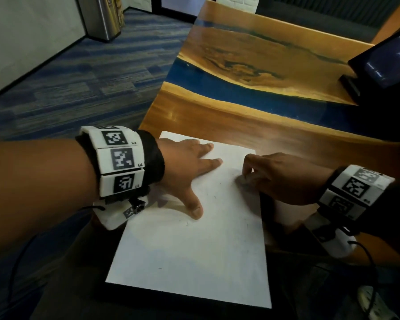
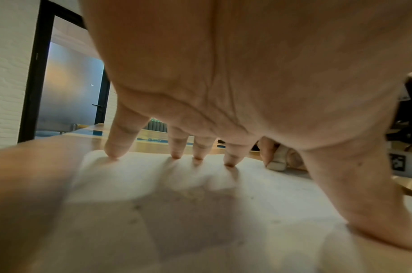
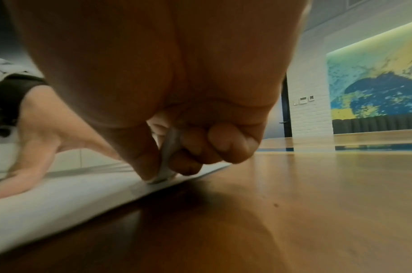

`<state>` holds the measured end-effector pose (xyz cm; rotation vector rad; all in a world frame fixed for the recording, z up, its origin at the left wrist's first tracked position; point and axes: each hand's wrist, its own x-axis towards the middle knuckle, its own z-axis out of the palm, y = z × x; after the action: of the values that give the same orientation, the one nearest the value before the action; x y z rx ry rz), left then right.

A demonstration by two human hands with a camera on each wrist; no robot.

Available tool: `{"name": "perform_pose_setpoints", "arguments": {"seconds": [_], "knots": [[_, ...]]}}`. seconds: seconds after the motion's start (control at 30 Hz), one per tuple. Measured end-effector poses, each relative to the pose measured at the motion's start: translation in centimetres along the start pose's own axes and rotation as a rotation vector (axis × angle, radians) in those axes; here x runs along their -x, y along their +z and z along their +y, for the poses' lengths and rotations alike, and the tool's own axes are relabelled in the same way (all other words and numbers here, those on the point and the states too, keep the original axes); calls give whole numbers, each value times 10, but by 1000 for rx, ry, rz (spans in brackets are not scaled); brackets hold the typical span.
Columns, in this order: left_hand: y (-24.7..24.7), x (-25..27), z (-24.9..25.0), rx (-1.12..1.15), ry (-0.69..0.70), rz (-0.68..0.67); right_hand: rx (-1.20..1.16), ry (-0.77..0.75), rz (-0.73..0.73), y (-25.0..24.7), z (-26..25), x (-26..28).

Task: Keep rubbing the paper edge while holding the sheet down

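Left hand: the left hand (image 1: 183, 167) lies spread on the white sheet (image 1: 194, 245), fingers straight and apart. In the left wrist view the fingertips (image 2: 111, 153) press down on the paper while the palm arches above it, and the thumb rests flat on the sheet nearer the person.

Right hand: the right hand (image 1: 280, 174) is curled, and pinches a small pale eraser (image 3: 166, 147) between the thumb and the bent fingers. The lower end of the eraser touches the sheet just inside its right edge.

White sheet: it lies flat on the wooden table (image 1: 217, 116), at the near left corner of the tabletop. Its near end reaches past the table edge, over a dark surface. A few faint marks show on the paper; what they depict is too faint to tell.

Relation of the hands: the left hand holds the far left part of the sheet. The right hand works at the far right part, near the left fingertips but apart from them.

Wooden table: glossy brown wood with a blue band (image 1: 240, 93) running across it.

Surroundings: a dark tilted screen (image 1: 383, 61) stands at the far right of the table. Blue striped carpet (image 1: 79, 77) lies to the left. Each wrist carries a white band (image 1: 120, 158) with black square markers.
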<state>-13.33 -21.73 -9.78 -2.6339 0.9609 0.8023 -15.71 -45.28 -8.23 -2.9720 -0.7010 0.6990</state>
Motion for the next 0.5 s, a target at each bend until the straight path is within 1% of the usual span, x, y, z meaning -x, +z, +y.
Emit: {"name": "perform_pose_setpoints", "arguments": {"seconds": [0.07,0.1,0.13,0.23,0.27,0.3,0.4,0.43,0.47,0.5], "knots": [[3,4,-4,-5,-16,-9,-7,24,19,-1,-4,0],[4,4,-4,-8,-16,-10,-19,5,34,1,-9,1],[4,3,-4,-10,-14,-8,-37,-44,43,4,-17,2],[3,1,-4,3,-2,-4,-54,-289,29,15,-48,10],[3,0,-4,6,3,-9,-45,-329,30,15,-50,9],[3,0,-5,6,6,-13,-18,-314,37,13,-47,5],[2,0,-4,-1,6,-21,78,-147,104,1,-25,-7],[2,0,-3,-5,5,-23,98,-145,127,2,-21,-9],[2,0,-3,-8,4,-24,103,-193,131,4,-25,-7],[2,0,-3,-11,4,-25,93,-280,110,8,-33,-4]]}}
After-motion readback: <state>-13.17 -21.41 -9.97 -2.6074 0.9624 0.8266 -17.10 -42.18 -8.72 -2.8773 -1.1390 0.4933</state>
